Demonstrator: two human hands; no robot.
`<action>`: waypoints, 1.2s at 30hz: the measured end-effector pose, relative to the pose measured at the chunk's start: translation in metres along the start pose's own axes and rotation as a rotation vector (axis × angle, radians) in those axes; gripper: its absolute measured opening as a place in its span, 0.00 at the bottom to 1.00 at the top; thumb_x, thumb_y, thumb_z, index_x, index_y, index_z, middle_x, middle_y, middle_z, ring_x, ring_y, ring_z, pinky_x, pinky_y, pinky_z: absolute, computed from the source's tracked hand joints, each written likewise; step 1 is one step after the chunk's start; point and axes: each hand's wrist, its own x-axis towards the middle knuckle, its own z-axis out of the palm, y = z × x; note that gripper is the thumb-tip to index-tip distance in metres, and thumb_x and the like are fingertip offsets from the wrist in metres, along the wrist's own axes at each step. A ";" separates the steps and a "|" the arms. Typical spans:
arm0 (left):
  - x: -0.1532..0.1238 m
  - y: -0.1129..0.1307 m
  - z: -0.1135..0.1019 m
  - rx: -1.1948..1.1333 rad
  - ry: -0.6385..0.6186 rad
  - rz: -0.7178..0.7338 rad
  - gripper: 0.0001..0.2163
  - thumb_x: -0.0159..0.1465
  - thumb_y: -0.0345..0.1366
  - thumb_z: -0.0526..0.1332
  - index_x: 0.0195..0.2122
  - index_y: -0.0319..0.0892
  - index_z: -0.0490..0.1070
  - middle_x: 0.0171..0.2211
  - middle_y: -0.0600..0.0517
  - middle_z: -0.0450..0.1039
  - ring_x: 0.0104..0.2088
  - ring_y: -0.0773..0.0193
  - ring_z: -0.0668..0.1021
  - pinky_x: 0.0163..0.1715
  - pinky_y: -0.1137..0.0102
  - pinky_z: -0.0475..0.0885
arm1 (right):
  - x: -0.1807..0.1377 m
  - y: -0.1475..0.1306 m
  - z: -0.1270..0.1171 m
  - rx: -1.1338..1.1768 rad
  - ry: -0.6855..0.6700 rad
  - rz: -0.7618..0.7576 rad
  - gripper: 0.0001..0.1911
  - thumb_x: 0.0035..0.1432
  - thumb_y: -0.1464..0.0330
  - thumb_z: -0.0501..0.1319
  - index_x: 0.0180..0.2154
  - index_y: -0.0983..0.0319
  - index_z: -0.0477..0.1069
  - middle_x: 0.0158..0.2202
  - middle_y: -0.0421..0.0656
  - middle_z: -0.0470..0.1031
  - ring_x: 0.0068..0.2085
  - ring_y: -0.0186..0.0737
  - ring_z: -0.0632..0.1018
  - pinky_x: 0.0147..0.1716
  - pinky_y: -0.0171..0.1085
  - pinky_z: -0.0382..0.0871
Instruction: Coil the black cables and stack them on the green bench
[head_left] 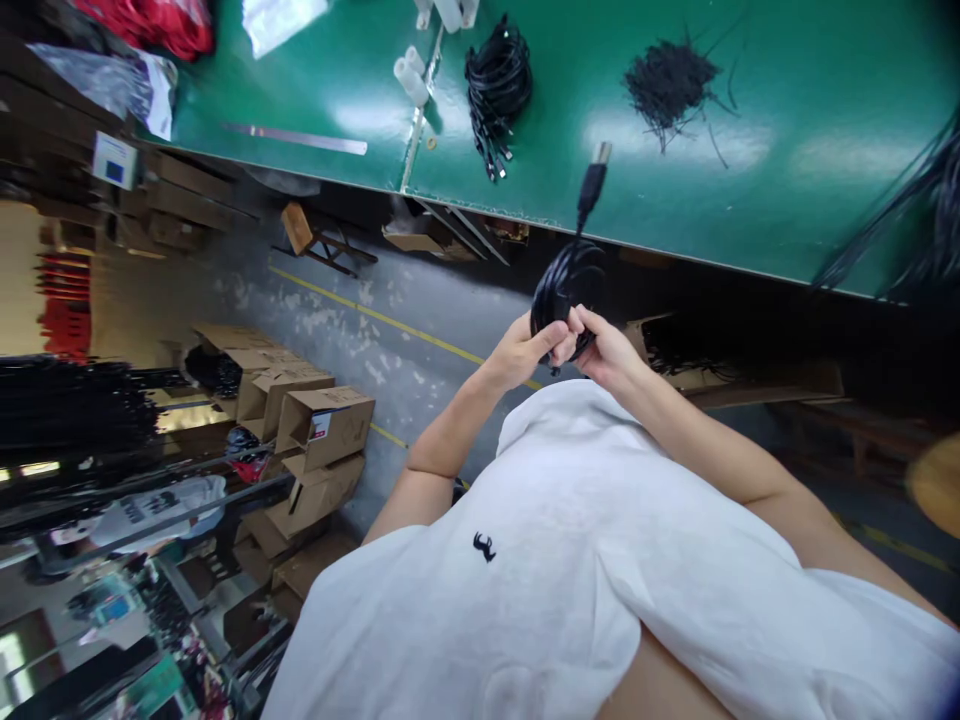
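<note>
A black cable (pixel 564 285), wound into a coil, is held between my two hands in front of my white shirt, just off the edge of the green table (pixel 570 110). One end of it, a plug with a metal tip (pixel 592 185), sticks up from the coil toward the table. My left hand (pixel 519 352) is closed on the coil's lower left side, thumb across the front. On its lower right, my right hand (pixel 604 345) has its fingers curled in close to the left thumb. Part of the coil is hidden behind the fingers.
On the table lie a bundle of black cables (pixel 499 85), a pile of thin black ties (pixel 671 85), a metal ruler (pixel 300 138) and white cylinders (pixel 411 78). More black cables (pixel 934 210) hang over the right edge. Cardboard boxes (pixel 322 430) and a wooden stool (pixel 298 228) stand on the floor.
</note>
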 end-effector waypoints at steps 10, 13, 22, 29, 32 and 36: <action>0.019 -0.019 0.024 -0.286 0.386 0.016 0.16 0.71 0.44 0.58 0.28 0.41 0.64 0.19 0.62 0.48 0.17 0.77 0.57 0.23 0.79 0.62 | 0.017 -0.002 -0.009 -0.022 0.116 0.015 0.18 0.55 0.61 0.69 0.30 0.59 0.59 0.19 0.30 0.54 0.19 0.26 0.59 0.23 0.30 0.69; 0.016 -0.016 0.018 -0.229 0.141 -0.229 0.18 0.70 0.44 0.60 0.26 0.40 0.64 0.17 0.63 0.46 0.15 0.76 0.55 0.20 0.78 0.62 | 0.019 -0.031 -0.026 -0.678 -0.011 -0.340 0.09 0.54 0.65 0.65 0.36 0.59 0.67 0.27 0.36 0.70 0.25 0.32 0.70 0.27 0.33 0.68; 0.010 -0.016 0.017 -0.316 0.000 -0.457 0.14 0.70 0.44 0.58 0.34 0.37 0.72 0.20 0.59 0.57 0.18 0.72 0.64 0.24 0.72 0.70 | 0.012 -0.082 -0.034 -1.605 -0.600 -0.726 0.15 0.63 0.70 0.50 0.40 0.60 0.75 0.35 0.44 0.77 0.34 0.37 0.75 0.27 0.33 0.57; 0.011 -0.009 0.016 -0.291 -0.056 -0.317 0.14 0.57 0.38 0.72 0.40 0.36 0.75 0.23 0.57 0.63 0.22 0.71 0.69 0.28 0.70 0.71 | 0.016 -0.104 -0.035 -1.043 -0.811 -0.355 0.23 0.59 0.58 0.61 0.56 0.53 0.73 0.55 0.43 0.75 0.54 0.45 0.76 0.54 0.43 0.70; 0.017 -0.006 0.011 -0.279 -0.077 -0.280 0.16 0.55 0.39 0.74 0.40 0.36 0.75 0.24 0.57 0.63 0.22 0.71 0.69 0.26 0.72 0.70 | 0.018 -0.100 -0.031 -0.892 -0.690 -0.342 0.18 0.61 0.54 0.61 0.47 0.55 0.78 0.55 0.44 0.75 0.57 0.49 0.75 0.57 0.47 0.68; 0.026 0.004 0.001 -0.240 -0.131 -0.246 0.16 0.55 0.42 0.74 0.38 0.37 0.74 0.22 0.58 0.63 0.21 0.72 0.70 0.28 0.71 0.72 | 0.025 -0.079 -0.024 -0.770 -0.303 -0.434 0.23 0.62 0.47 0.57 0.43 0.56 0.77 0.52 0.47 0.76 0.57 0.53 0.74 0.58 0.50 0.68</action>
